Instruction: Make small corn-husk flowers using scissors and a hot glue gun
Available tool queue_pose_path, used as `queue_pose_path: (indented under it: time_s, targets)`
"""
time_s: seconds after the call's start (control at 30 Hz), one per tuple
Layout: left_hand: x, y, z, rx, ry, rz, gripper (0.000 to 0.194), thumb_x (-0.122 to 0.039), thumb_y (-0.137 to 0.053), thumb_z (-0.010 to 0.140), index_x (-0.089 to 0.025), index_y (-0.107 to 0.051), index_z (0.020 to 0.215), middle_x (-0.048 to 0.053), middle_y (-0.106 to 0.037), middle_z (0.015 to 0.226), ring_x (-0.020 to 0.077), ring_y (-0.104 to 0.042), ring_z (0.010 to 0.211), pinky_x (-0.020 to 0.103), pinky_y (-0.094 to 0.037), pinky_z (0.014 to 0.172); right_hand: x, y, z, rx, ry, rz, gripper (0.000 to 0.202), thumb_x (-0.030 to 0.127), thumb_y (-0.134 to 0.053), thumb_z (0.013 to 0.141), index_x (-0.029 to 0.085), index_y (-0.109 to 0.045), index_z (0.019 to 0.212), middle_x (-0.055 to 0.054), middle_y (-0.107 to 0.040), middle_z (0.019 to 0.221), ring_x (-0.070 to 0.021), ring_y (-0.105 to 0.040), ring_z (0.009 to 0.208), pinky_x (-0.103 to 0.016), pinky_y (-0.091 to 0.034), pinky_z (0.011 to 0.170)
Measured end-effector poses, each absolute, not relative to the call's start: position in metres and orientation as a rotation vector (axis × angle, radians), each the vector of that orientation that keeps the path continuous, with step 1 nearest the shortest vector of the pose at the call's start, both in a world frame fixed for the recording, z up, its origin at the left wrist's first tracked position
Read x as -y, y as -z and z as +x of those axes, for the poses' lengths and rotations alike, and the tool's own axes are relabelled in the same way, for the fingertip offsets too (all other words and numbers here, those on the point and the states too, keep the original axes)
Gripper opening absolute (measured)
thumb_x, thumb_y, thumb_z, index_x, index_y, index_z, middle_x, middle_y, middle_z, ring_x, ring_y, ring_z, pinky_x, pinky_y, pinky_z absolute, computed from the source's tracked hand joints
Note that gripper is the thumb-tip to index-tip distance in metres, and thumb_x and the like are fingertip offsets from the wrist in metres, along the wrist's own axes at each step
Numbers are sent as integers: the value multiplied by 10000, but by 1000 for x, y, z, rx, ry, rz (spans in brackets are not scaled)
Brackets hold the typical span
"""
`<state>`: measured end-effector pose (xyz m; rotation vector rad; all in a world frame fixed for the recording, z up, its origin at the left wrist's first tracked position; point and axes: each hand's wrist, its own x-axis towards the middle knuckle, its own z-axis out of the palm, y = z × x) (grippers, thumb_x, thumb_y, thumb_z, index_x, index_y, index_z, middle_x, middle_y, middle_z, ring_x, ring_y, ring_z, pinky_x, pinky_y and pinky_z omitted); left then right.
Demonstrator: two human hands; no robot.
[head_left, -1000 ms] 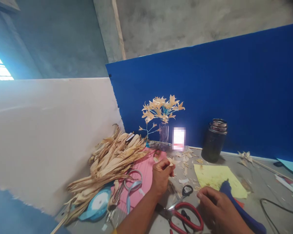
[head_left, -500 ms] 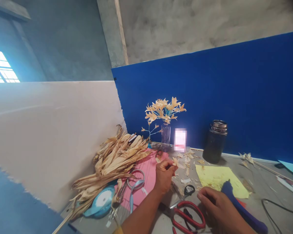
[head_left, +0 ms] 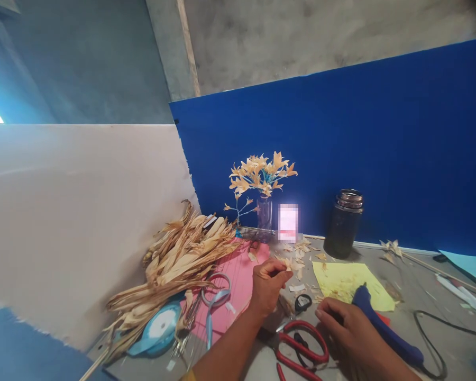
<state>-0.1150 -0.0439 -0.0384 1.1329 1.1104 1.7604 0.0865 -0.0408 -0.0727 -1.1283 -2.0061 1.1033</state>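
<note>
My left hand (head_left: 267, 286) is closed, its thumb and fingertips pinching a small pale corn-husk flower (head_left: 287, 263) that its fingers partly hide. Lower right, my right hand (head_left: 347, 325) rests near the table with its fingers loosely curled and a gap by the thumb; nothing shows in it. Just beyond that hand lies a blue glue gun (head_left: 384, 330), its nozzle toward a yellow paper sheet (head_left: 321, 272) with husk scraps on it. Between my forearms lie red-handled scissors (head_left: 323, 344) and a smaller black-handled pair (head_left: 303, 303).
Dried corn husks (head_left: 182, 259) are heaped at left, by a blue ribbon roll (head_left: 161, 328) and pink paper (head_left: 238, 275). Behind stand a glass vase (head_left: 264, 219) of husk flowers (head_left: 262, 172) and a dark bottle (head_left: 343, 227). A black cord (head_left: 424, 330) curves at right.
The whole view has shifted slightly, with the scene sitting a little further left and higher. My left hand still pinches the flower, now less visible; my right hand stays beside the glue gun.
</note>
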Motion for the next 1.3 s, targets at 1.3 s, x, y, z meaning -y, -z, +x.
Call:
queue_pose_path:
  time_s: [1.3]
  targets:
    - [50,39,-105,-1168,-1553,1209,213,-204,-747,624,-161,-570,513,-54,-460,539,73,-410,487,206,-345,483,43,57,83,2169,-903,-1161,292,355,-508,886,196,-601,659,-20,-644,650,-191,-589,644,-272,-412,606]
